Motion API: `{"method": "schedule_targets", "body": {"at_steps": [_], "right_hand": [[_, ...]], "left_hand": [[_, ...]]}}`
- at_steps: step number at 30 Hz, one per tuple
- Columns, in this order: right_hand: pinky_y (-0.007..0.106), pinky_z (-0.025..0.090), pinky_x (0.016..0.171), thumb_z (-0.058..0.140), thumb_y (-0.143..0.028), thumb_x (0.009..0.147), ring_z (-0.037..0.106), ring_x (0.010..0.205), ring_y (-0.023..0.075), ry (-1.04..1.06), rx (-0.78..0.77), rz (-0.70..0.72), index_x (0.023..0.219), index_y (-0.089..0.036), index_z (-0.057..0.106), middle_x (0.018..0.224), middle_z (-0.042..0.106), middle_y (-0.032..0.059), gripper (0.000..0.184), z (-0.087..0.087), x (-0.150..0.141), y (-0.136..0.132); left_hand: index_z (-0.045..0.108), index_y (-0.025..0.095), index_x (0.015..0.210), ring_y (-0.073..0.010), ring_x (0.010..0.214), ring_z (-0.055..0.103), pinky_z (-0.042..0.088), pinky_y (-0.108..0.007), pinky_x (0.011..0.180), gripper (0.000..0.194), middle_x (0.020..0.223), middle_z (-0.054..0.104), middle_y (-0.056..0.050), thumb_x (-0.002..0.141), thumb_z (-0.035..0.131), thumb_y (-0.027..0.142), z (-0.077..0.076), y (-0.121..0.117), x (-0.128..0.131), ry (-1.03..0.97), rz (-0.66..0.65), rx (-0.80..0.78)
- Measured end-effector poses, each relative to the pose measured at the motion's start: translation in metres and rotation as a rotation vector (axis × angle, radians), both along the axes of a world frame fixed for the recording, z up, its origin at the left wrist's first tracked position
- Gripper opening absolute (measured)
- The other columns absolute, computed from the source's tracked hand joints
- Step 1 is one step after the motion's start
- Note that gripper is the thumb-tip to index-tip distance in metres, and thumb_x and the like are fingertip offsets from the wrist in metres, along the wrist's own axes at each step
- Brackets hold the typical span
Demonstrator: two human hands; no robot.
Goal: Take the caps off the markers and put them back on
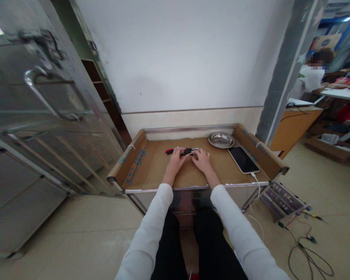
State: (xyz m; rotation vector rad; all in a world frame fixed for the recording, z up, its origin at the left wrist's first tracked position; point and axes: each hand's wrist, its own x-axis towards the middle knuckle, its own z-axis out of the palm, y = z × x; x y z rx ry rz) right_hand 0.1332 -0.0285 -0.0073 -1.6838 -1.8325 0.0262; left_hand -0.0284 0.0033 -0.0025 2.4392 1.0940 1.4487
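Observation:
Several pens, black ones [190,150] and a red one [169,150], lie together on the brown cardboard lining [156,171] of a small cart. My left hand [175,160] has its fingers curled on the pens near their left part. Opposite it, my right hand [202,160] grips around the right part of the same bunch. The fingertips of both hands come close together over the pens. How many pens are under the fingers is hidden.
A round metal dish [221,140] stands at the cart's back right. In front of it lies a phone [244,160] with a white charging cable [258,190]. A metal door [26,101] is on the left. An electrical box [284,202] with cords sits on the floor; a person [312,79] sits far right.

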Motion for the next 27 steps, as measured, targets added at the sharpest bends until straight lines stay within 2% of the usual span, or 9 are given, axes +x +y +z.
{"method": "schedule_targets", "body": {"at_steps": [6,21,27], "right_hand": [[0.033,0.030,0.081,0.052,-0.030,0.087,0.049,0.099,0.0219,0.015,-0.004,0.013,0.102,-0.024,0.065,0.104,0.062,0.0068,0.020,-0.005,0.001,0.004],[0.031,0.030,0.079,0.057,-0.032,0.087,0.049,0.095,0.0204,0.021,-0.009,0.032,0.096,-0.027,0.068,0.098,0.063,0.0044,0.015,-0.002,0.002,0.004],[0.031,0.031,0.079,0.056,-0.034,0.088,0.048,0.095,0.0211,0.002,0.024,0.019,0.097,-0.027,0.069,0.099,0.062,0.0060,0.017,-0.006,0.002,0.006]], "left_hand": [[0.052,0.018,0.106,-0.0120,0.077,0.062,0.054,-0.025,0.070,0.026,0.092,0.061,-0.005,0.086,0.059,0.034,-0.001,0.001,0.000,-0.148,-0.002,0.074],[0.058,0.018,0.101,-0.0120,0.077,0.060,0.053,-0.027,0.072,0.021,0.092,0.063,-0.005,0.089,0.054,0.034,0.013,-0.010,-0.004,-0.296,0.129,0.095],[0.058,0.017,0.101,-0.0127,0.080,0.060,0.052,-0.027,0.073,0.021,0.093,0.063,-0.006,0.089,0.055,0.034,0.013,-0.010,-0.006,-0.373,0.164,0.065]]}}
